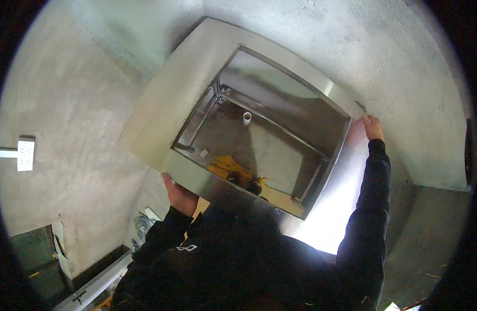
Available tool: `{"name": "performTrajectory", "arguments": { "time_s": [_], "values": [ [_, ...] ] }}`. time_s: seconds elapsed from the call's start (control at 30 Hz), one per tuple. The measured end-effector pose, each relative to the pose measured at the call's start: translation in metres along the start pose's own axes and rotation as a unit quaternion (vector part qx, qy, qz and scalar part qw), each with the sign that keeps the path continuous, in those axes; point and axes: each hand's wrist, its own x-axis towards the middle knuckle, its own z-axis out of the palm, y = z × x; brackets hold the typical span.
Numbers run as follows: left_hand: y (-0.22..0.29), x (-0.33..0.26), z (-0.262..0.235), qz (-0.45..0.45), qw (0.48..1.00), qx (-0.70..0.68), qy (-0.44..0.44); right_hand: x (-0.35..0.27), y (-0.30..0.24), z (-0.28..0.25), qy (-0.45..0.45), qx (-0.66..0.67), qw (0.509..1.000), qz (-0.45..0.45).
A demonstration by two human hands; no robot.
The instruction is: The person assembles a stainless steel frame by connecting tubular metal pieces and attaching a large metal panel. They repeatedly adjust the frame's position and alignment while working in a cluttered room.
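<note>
A stainless steel countertop (160, 119) with a large rectangular cut-out fills the middle of the head view, turned askew against the wall corner. My left hand (182, 198) grips its near left edge, thumb on top and the other fingers hidden below. At the right edge, my right hand (373, 127) is closed on the rim near the corner, its fingertips partly hidden. Through the cut-out show the tubular metal legs and rails of a stand (275, 122), and the floor beneath.
A white pipe stub (247, 118) rises from the floor inside the stand. Yellow cloth or packing (228, 167) lies close to my feet. Bare plaster walls (83, 103) meet behind the countertop. A white socket plate (25, 154) is on the left wall, and a long pale rail (96, 282) lies lower left.
</note>
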Motion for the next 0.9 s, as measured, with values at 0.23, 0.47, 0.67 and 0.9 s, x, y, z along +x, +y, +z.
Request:
{"name": "performTrajectory", "arguments": {
  "time_s": [0.23, 0.47, 0.67, 0.9],
  "values": [
    [-0.001, -0.001, -0.001, 0.045, 0.999, 0.023, 0.013, 0.019, -0.053, 0.007, -0.118, 0.034, 0.992, -0.001],
    [-0.001, 0.0, -0.002, 0.084, 0.995, -0.024, 0.045, 0.047, -0.122, 0.003, -0.267, 0.294, 0.917, -0.042],
    [-0.005, 0.003, 0.024, 0.077, 0.995, -0.019, 0.059, 0.076, -0.065, 0.019, -0.26, 0.253, 0.932, -0.002],
    [-0.006, -0.014, 0.036, 0.069, 0.998, 0.012, 0.001, 0.06, -0.07, -0.002, -0.212, 0.279, 0.934, -0.07]
  ]
}}
